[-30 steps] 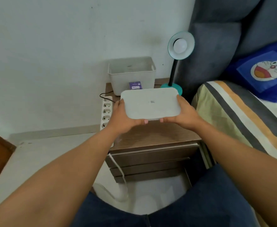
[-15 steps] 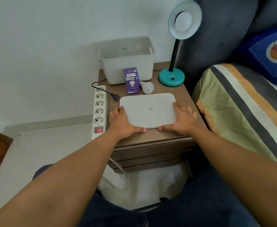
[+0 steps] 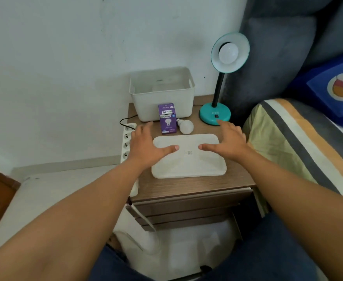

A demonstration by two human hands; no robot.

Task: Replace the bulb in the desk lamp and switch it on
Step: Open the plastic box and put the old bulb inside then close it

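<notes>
A teal desk lamp [image 3: 215, 116] stands at the back right of the wooden nightstand [image 3: 187, 185], with a white bulb [image 3: 228, 53] in its shade. A loose white bulb [image 3: 185, 126] lies beside a purple bulb box [image 3: 167, 119]. A flat white lid [image 3: 189, 161] lies on the nightstand's front. My left hand [image 3: 146, 145] hovers open over the lid's left edge. My right hand [image 3: 227, 140] hovers open over its right edge, fingertips close to the lamp base. Neither hand holds anything.
An open white storage bin [image 3: 162, 92] stands at the back against the wall. A white power strip [image 3: 128, 138] hangs along the nightstand's left side, with a black cable plugged in. A bed with a striped blanket [image 3: 300, 142] is on the right.
Both hands set the white lid down on the nightstand, let go of it, and moved forward with fingers spread. The view tilted down and closer.
</notes>
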